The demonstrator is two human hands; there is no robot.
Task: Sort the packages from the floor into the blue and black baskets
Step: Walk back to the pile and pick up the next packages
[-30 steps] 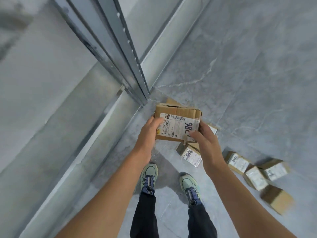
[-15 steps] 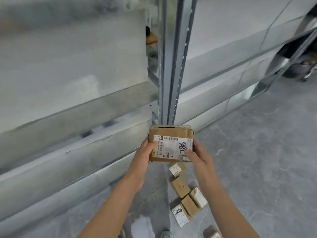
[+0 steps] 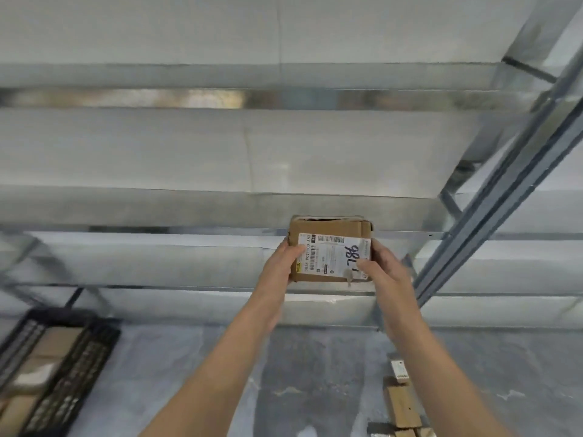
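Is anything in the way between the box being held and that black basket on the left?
Nothing visible. The left hand and right hand grip the box before the shelving; only bare floor separates it from the black basket, already holding packages.

Grey floor [image 3: 315, 373]: black basket [image 3: 72, 380] at left, small cardboard packages [image 3: 402, 405] at right

The package [image 3: 329, 250] is matt brown cardboard with a smooth white paper label [image 3: 331, 257]. The shelving [image 3: 220, 99] is shiny grey metal. The black basket [image 3: 72, 373] looks like perforated plastic.
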